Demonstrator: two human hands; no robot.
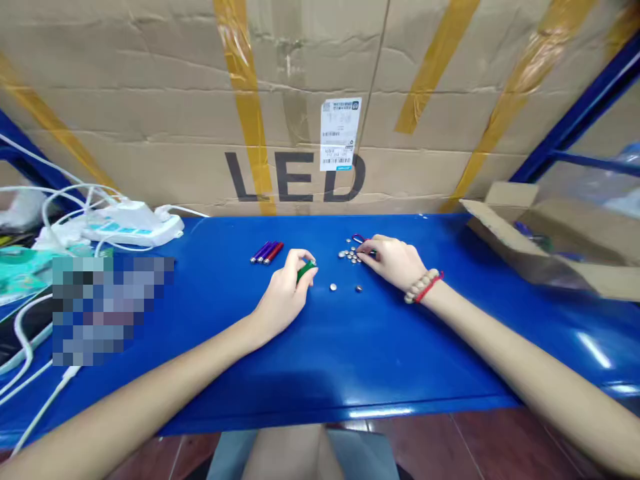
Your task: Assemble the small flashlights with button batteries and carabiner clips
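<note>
Work is judged to be partway along: one green tube [306, 270] is in hand, while purple tubes [259, 252] and a red tube [274, 253] lie side by side on the blue table [280, 393], to the left of the hands. Whether those tubes are complete or untreated cannot be determined. A cluster of small metallic discs [353, 261] lies loose under and beside the right fingers; a silvery disc [333, 287] and a darker disc [359, 289] lie apart from it, nearer the person. None of these visible discs is fitted to a tube. The left hand [283, 293] is angled inward above the table, its thumb and fingers pinching the green tube, which tilts with one end raised toward the right. The right hand [403, 261], with a beaded bracelet [421, 287] at the wrist, reaches in palm down, fingertips bent to the edge of the cluster; whether they grip a disc cannot be confirmed. A red-and-blue loop-shaped item [359, 238] shows just beyond these fingers, partly hidden. Both forearms extend forward and converge.
</note>
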